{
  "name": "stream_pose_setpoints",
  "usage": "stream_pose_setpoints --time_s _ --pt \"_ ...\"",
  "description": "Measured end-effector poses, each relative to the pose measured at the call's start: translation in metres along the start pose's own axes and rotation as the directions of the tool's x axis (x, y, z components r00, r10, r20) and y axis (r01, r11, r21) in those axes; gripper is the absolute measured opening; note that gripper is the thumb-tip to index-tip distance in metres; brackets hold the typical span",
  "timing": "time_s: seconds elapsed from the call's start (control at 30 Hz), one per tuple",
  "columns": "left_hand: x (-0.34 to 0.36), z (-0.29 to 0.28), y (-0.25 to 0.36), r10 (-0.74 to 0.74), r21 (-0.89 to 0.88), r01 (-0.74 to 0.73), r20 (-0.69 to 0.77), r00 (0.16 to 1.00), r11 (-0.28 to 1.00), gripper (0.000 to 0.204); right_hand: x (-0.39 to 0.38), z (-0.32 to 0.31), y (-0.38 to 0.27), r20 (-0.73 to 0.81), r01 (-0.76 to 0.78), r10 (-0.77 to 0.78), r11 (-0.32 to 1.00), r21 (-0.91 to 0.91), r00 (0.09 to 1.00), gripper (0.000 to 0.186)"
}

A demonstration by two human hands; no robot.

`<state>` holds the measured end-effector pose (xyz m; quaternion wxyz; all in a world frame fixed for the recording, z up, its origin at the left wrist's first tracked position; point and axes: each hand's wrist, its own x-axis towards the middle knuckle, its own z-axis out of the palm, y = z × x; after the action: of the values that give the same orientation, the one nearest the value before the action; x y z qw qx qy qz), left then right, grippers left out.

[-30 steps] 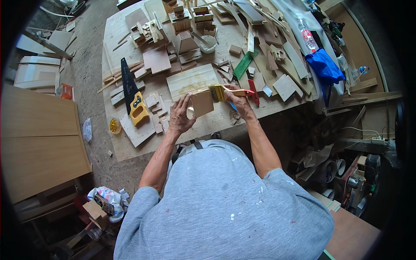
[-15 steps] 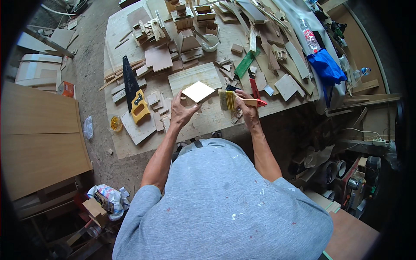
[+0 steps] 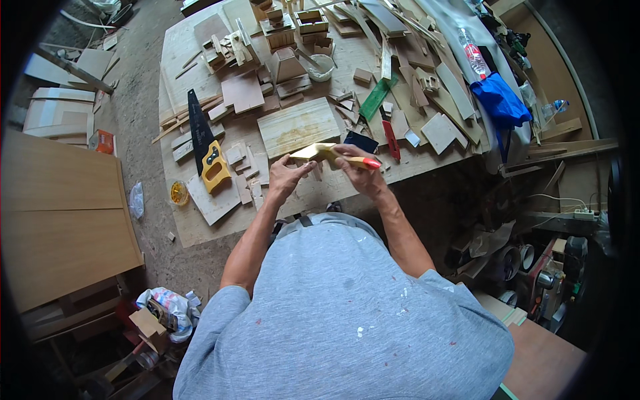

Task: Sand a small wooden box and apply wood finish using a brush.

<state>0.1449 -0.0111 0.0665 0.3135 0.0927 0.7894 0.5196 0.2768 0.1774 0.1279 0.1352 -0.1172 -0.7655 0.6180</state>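
My left hand grips a small thin wooden piece by its edge, held roughly level over the workbench's near side. My right hand is closed on a paintbrush with a wooden, red-tipped handle; its bristles meet or overlap the piece's right part. Behind both hands lies a pale grained board. A dark blue flat item and a red tool lie just beyond my right hand. To the left are a yellow-handled handsaw and a small container of amber contents.
The workbench carries offcuts, small wooden boxes, a white cup, a green strip, a plastic bottle and a blue bag. Large panels stand at left; machinery is at lower right.
The wooden piece went from upright to roughly level, its pale face showing, then dropped slightly. The brush moved away to the right, then came back leftward onto or over the piece.
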Motion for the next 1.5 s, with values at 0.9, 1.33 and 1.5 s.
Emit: stream_pose_setpoints --time_s 0.9,1.33,1.5 --pt "0.011 -0.002 -0.004 0.068 0.050 -0.070 0.031 0.997 0.996 0.067 0.007 -0.020 -0.014 0.223 0.122 -0.089 0.983 -0.139 0.971 0.028" --pt "0.001 -0.005 0.021 0.031 0.071 -0.037 0.084 0.996 0.997 0.055 0.004 -0.029 0.017 0.089 0.045 -0.033 0.990 -0.137 0.995 0.025" --pt "0.005 -0.003 0.008 0.083 0.142 -0.090 0.054 0.995 0.986 0.055 0.002 -0.028 0.001 0.063 0.023 -0.017 0.996 -0.089 0.998 0.025"
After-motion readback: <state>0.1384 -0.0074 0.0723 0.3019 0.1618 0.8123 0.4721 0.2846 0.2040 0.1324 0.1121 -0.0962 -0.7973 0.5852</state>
